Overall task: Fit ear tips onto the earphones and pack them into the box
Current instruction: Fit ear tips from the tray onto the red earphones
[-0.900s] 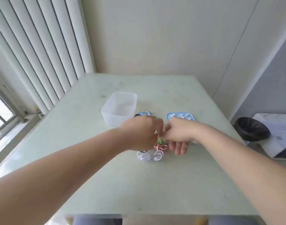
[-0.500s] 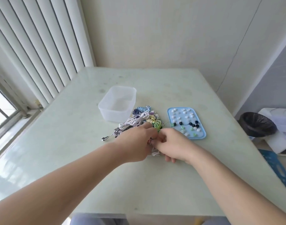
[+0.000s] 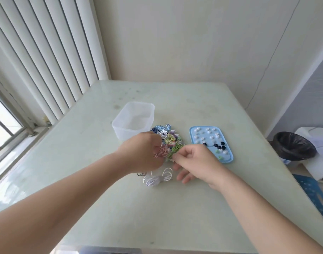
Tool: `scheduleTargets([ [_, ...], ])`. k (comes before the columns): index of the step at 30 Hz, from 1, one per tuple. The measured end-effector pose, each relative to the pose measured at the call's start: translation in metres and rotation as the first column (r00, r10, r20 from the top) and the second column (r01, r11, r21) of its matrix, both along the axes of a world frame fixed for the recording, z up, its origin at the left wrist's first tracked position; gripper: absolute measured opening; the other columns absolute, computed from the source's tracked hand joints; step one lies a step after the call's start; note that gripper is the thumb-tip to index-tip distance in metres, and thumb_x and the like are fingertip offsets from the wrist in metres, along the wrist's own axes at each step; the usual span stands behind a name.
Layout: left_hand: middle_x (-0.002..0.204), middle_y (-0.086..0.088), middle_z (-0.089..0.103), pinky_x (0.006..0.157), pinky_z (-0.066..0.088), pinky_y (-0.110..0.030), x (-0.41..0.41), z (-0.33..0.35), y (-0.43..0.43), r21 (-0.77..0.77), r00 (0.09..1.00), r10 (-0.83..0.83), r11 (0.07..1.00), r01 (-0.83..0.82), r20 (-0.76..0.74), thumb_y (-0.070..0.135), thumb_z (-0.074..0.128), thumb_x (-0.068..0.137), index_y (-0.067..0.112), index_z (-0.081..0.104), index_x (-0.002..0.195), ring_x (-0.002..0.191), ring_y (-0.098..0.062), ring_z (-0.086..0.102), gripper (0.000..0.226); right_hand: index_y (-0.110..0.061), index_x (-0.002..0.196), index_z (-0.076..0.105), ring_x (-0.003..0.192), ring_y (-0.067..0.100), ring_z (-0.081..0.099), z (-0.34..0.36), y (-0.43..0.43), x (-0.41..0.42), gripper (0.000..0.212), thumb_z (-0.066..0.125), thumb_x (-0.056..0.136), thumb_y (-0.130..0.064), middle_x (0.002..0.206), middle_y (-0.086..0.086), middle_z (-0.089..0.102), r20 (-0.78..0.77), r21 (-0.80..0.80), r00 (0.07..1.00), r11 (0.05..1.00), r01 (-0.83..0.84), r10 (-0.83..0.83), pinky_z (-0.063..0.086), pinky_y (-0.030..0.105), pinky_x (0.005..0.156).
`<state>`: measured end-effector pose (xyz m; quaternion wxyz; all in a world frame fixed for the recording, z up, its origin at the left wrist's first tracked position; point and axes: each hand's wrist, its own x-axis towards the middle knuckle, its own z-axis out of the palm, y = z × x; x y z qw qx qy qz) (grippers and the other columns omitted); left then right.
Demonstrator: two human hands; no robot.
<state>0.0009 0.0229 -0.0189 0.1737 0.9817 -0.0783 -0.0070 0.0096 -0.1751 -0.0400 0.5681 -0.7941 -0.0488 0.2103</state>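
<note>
A heap of coiled coloured earphones (image 3: 169,137) lies mid-table between a clear plastic box (image 3: 134,120) and a light blue tray (image 3: 228,156) that carries several white, dark and green ear tips. My left hand (image 3: 144,153) grips a pink coiled earphone (image 3: 33,152). My right hand (image 3: 195,162) pinches a green coiled earphone (image 3: 176,149) with thumb and forefinger, its other fingers loosely spread. Both hands hover just in front of the heap. A white coiled earphone (image 3: 158,177) lies on the table below them.
The pale green table (image 3: 175,208) stands against a wall, with vertical blinds and a window at the left. To the right, off the table, stand a black-lined bin (image 3: 294,148), white papers and a blue stool (image 3: 316,195).
My hands have parted slightly and lifted off the white coiled earphone, which now lies in plain sight. The left holds the pink coil, the right the green one.
</note>
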Motion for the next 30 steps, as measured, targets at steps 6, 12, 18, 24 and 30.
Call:
scheduleTargets([
  [6, 0.071, 0.004, 0.063, 0.055, 0.043, -0.023, 0.009, 0.036, -0.01, -0.485, 0.987, 0.16, 0.861, -0.151, -0.024, 0.019, 0.077, 0.079, 0.019, 0.058, 0.082, 0.06, -0.013, 0.055, 0.019, -0.006, 0.109, 0.066, 0.066, 0.028, 0.069, 0.015, -0.007, -0.002, 0.022, 0.076, 0.09, -0.005, 0.086, 0.013, 0.069, -0.007, 0.181, 0.999, 0.982, 0.045, -0.044, 0.059, 0.042, 0.06],
  [12, 0.086, -0.008, 0.07, 0.048, 0.049, -0.028, 0.015, 0.073, -0.02, -0.803, 0.976, 0.189, 0.562, -0.198, -0.109, 0.014, 0.068, 0.093, 0.019, 0.052, 0.133, 0.049, -0.013, 0.062, 0.043, -0.024, 0.124, 0.066, 0.098, 0.018, 0.073, 0.029, 0.01, -0.001, 0.048, 0.085, 0.081, -0.014, 0.12, 0.005, 0.071, 0.059, 0.293, 0.997, 0.956, 0.022, -0.041, 0.061, 0.047, 0.088],
  [18, 0.105, -0.015, 0.059, 0.081, 0.062, -0.042, 0.009, 0.079, -0.023, -0.936, 0.97, -0.013, 0.267, -0.231, -0.243, 0.0, 0.065, 0.068, 0.01, 0.064, 0.125, 0.075, -0.027, 0.073, 0.057, -0.016, 0.131, 0.064, 0.114, 0.033, 0.07, 0.042, 0.004, 0.002, 0.059, 0.08, 0.078, 0.004, 0.125, 0.015, 0.071, -0.02, 0.607, 1.0, 0.794, 0.019, -0.008, 0.058, 0.048, 0.097],
  [24, 0.084, -0.012, 0.068, 0.074, 0.055, -0.041, -0.015, 0.05, -0.041, -0.946, 0.956, -0.115, 0.218, -0.241, -0.27, 0.006, 0.066, 0.094, -0.007, 0.066, 0.108, 0.074, -0.028, 0.066, 0.018, -0.005, 0.13, 0.065, 0.11, 0.032, 0.071, 0.033, -0.016, -0.005, 0.064, 0.049, 0.071, 0.011, 0.124, 0.021, 0.069, -0.044, 0.75, 0.996, 0.661, -0.015, 0.072, 0.061, 0.036, 0.086],
  [30, 0.071, -0.011, 0.058, 0.053, 0.044, -0.03, -0.032, 0.016, -0.072, -0.956, 0.931, -0.244, 0.18, -0.231, -0.271, 0.013, 0.046, 0.109, 0.023, 0.053, 0.14, 0.048, -0.025, 0.051, 0.034, -0.001, 0.133, 0.06, 0.077, 0.031, 0.065, 0.009, -0.034, -0.023, 0.039, 0.045, 0.097, -0.005, 0.087, 0.011, 0.065, -0.136, 0.72, 0.991, 0.687, 0.099, -0.001, 0.052, 0.04, 0.08],
])
